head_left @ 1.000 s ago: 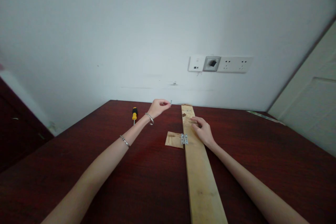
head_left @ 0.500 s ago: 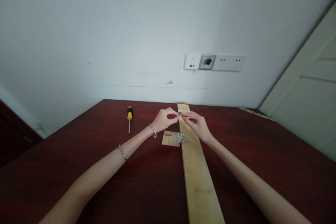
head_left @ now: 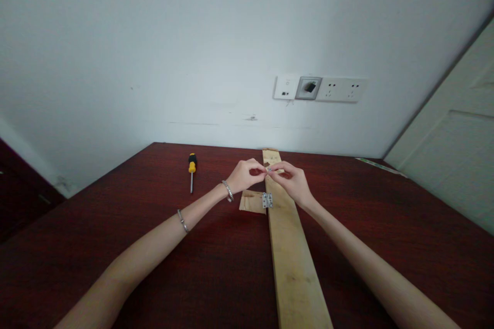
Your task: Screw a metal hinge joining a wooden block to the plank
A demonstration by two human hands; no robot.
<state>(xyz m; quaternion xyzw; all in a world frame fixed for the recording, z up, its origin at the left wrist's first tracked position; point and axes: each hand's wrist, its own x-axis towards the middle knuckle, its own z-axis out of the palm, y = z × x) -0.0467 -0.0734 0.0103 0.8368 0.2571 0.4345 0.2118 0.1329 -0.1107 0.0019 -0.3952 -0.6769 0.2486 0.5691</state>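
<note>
My left hand (head_left: 247, 174) and my right hand (head_left: 290, 180) meet fingertip to fingertip above the far part of a long wooden board (head_left: 295, 267). Both are closed in a pinch around something tiny and pale or silvery, too small to name. Nearer to me, a metal hinge (head_left: 267, 200) lies open across the board's left edge and a short wooden piece (head_left: 252, 201) beside it. Whether screws sit in the hinge's holes I cannot tell. To the left, a screwdriver (head_left: 192, 167) with a yellow and black handle lies with its shaft towards me.
The dark red tabletop (head_left: 216, 267) reaches a white wall (head_left: 193, 51) at the back. Wall sockets (head_left: 341, 90), one holding a black plug, are above the board's far end. A thin patterned strip (head_left: 380, 166) lies at the back right edge, near a white door (head_left: 459, 139).
The view has shifted slightly. Both hands remain pinched together above the board, with the fingertips a little changed in position. The hinge, board and screwdriver stay where they were.
</note>
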